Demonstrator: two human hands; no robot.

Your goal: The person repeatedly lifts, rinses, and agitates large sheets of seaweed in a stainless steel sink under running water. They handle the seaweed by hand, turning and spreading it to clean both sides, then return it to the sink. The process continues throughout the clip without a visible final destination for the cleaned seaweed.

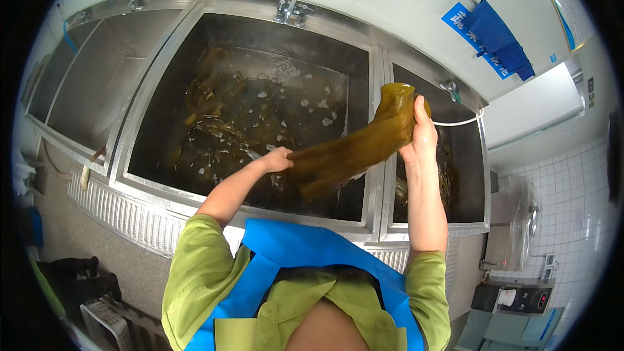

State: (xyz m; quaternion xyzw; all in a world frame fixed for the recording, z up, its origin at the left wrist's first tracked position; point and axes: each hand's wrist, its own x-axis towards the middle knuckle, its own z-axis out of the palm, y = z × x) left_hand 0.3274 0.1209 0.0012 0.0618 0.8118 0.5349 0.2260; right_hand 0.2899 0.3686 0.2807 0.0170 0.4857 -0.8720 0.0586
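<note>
A broad, wet, brown-green sheet of kelp point(354, 149) stretches between my hands above the large steel sink point(244, 213). My left hand point(278, 159) is closed on its lower left end, over the water. Higher up at the right, my right hand point(421, 131) grips the other end, which is curled into a loose roll above the divider between two basins. In the large basin, more kelp point(211, 94) floats in dark water with patches of foam.
A narrower basin point(471, 201) at the right also holds kelp, and a white hose point(458, 122) reaches into it. Taps point(292, 12) stand at the back rim. Another steel basin point(107, 68) is at the left. A blue cloth point(497, 36) hangs on the wall.
</note>
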